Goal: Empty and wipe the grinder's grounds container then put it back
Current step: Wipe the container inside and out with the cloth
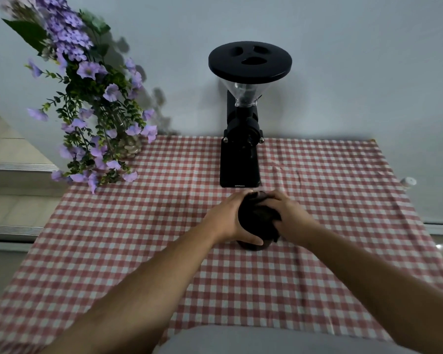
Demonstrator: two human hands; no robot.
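Grounds container (252, 245) x1 | left hand (228, 218) + right hand (287, 213) gripping | grinder (241, 162) x1

A glass vase of purple flowers (87, 98) (pebbles in its base) stands at the back left corner of the red-and-white checked tablecloth (138, 238).

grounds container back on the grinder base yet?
No, the dark container sits on the checked cloth in front of the grinder, gripped by the left hand and right hand.
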